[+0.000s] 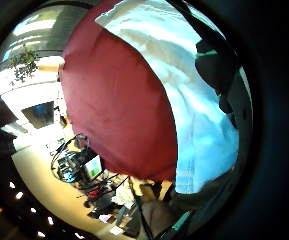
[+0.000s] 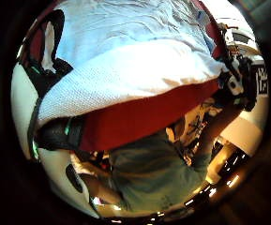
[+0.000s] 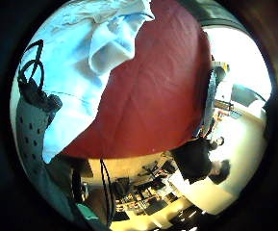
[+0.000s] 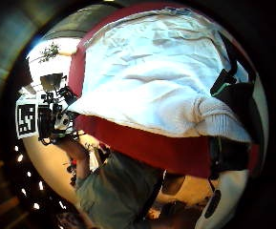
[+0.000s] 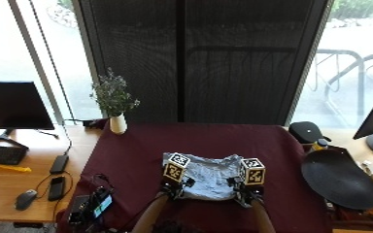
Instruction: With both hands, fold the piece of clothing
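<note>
A pale blue-white garment (image 5: 204, 174) lies flat on the dark red tablecloth (image 5: 141, 155), near the table's front edge. My left hand (image 5: 172, 188) is at its near left corner and my right hand (image 5: 246, 193) at its near right corner. In the left thumb side palm view the ribbed hem (image 2: 125, 75) is raised off the cloth, pinched between gloved fingers (image 2: 53, 133). The right thumb side palm view shows the same hem (image 4: 175, 112) held by my right fingers (image 4: 233, 93). The far part of the garment (image 4: 152, 52) lies wrinkled on the table.
A white vase of flowers (image 5: 116, 121) stands at the table's far left corner. A black round dish (image 5: 338, 177) and a bottle (image 5: 319, 144) sit to the right. A monitor (image 5: 12, 104), mouse (image 5: 25, 199) and phone (image 5: 56, 188) are on the wooden desk at left.
</note>
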Action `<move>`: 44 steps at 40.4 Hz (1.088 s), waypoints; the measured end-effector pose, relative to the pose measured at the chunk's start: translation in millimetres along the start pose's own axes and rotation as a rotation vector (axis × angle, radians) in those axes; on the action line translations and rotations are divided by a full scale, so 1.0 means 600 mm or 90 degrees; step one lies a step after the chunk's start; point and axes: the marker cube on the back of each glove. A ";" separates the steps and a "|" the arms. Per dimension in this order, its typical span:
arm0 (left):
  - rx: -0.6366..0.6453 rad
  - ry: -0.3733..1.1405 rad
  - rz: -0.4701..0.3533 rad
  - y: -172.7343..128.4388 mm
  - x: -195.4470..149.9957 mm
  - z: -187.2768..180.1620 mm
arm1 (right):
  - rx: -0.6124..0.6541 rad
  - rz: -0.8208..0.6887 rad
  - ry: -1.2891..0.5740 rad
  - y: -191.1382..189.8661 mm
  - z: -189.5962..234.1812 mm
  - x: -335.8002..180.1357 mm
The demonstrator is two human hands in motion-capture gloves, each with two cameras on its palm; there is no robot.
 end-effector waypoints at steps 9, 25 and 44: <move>-0.031 0.040 -0.001 -0.032 -0.047 -0.106 | 0.118 0.041 -0.066 -0.068 -0.157 0.008; 0.066 0.018 -0.220 -0.191 -0.108 -0.124 | 0.278 0.160 -0.002 -0.262 -0.211 -0.006; 0.187 0.044 -0.247 -0.241 -0.114 -0.106 | 0.331 0.184 0.014 -0.261 -0.203 0.022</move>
